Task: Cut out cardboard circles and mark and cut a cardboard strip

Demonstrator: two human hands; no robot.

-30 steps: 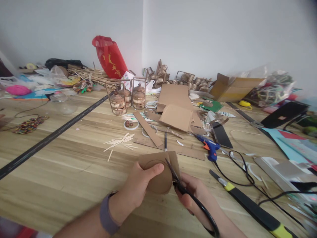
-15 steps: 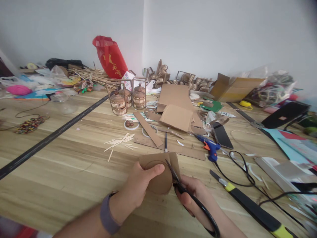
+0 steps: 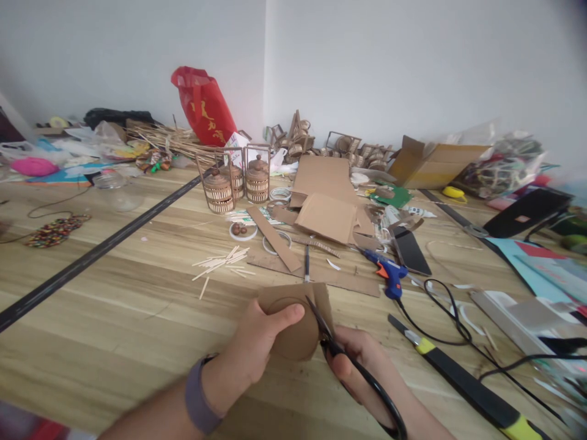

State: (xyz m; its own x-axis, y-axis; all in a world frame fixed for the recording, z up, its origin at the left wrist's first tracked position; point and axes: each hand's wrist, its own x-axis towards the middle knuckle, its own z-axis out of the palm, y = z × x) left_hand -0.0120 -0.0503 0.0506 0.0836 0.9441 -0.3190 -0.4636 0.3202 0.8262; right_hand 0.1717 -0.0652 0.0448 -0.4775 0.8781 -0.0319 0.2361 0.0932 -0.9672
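My left hand [image 3: 259, 336] grips a piece of brown cardboard [image 3: 293, 342] from its left side, thumb lying on top. A round outline is drawn on the cardboard. Black-handled scissors [image 3: 367, 379] are in my right hand [image 3: 362, 357], its fingers in the loops. Their blades lie across the cardboard's right part, along the curved line, and a flap of cardboard stands to the right of them. The fingers of my left hand under the cardboard are hidden.
A blue glue gun [image 3: 389, 272] with a black cord and a yellow-black utility knife [image 3: 468, 373] lie to the right. Ahead are thin sticks [image 3: 222, 261], cardboard sheets [image 3: 328, 217] and small lidded baskets [image 3: 257, 180]. A red bag [image 3: 204, 107] stands behind.
Almost nothing differs. Both hands, the cardboard and the scissors keep nearly the same position.
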